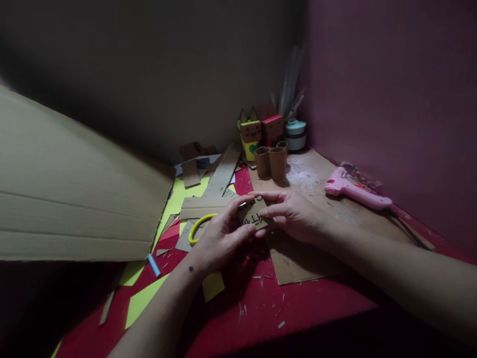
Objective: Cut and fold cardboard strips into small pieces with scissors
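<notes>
Cardboard piece [254, 216], small and brown with dark printed lettering on its face, is held just above the red desk [298, 308], near the middle of the scene. The left hand [219, 238] pinches its left edge between thumb and fingers [234, 208]. The right hand [294, 216] pinches the right edge and the far corner in the same way, its fingers pressed close together. The step in hand looks like lining up or checking the piece, held flat between both hands. Any further handling would call for a light, even grip, because thin board of this kind probably creases easily.

A flat cardboard sheet [298, 261] with a rough cut edge lies under the right hand. A yellow loop [197, 224], smooth and probably plastic, lies just left of the left hand. Yellow paper scraps [143, 301] and fine slivers are scattered on the near side of the desk. A large corrugated panel [74, 199] leans at the left. Three cardboard tubes [272, 161] stand upright farther back. A pink glue gun [354, 193] lies at the right.
</notes>
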Demonstrator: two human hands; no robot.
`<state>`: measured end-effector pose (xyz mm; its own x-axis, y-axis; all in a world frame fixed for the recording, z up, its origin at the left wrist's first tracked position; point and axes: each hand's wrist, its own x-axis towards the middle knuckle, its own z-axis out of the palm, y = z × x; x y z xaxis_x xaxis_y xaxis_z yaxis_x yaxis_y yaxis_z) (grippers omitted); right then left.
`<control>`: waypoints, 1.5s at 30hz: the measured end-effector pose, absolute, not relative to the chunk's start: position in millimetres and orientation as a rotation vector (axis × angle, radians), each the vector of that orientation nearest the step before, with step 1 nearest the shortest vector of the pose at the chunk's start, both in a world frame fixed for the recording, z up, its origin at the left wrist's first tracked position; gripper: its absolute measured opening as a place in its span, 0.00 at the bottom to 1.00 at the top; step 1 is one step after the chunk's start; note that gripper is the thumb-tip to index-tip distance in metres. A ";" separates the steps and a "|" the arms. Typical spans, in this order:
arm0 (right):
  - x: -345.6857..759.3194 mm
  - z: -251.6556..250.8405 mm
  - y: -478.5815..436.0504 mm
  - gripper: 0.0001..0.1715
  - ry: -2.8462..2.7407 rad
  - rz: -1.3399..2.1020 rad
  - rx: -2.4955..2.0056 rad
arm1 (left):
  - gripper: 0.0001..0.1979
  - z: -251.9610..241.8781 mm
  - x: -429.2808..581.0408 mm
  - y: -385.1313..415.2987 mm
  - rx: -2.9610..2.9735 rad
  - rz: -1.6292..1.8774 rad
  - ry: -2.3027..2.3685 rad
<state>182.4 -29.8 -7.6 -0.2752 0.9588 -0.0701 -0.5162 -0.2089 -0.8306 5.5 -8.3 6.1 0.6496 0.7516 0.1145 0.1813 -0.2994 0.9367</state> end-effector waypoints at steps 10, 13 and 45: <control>185.4 -6.6 -28.6 0.30 -0.932 1.815 -0.703 | 0.26 18.4 -0.3 -8.4 2.130 0.539 0.971; 187.1 -8.9 -26.5 0.32 -0.913 1.867 -0.676 | 0.26 16.5 -2.1 -5.7 2.167 0.498 0.957; 188.5 -6.4 -26.4 0.29 -0.865 1.801 -0.712 | 0.27 7.1 -3.3 -0.6 1.707 0.620 0.635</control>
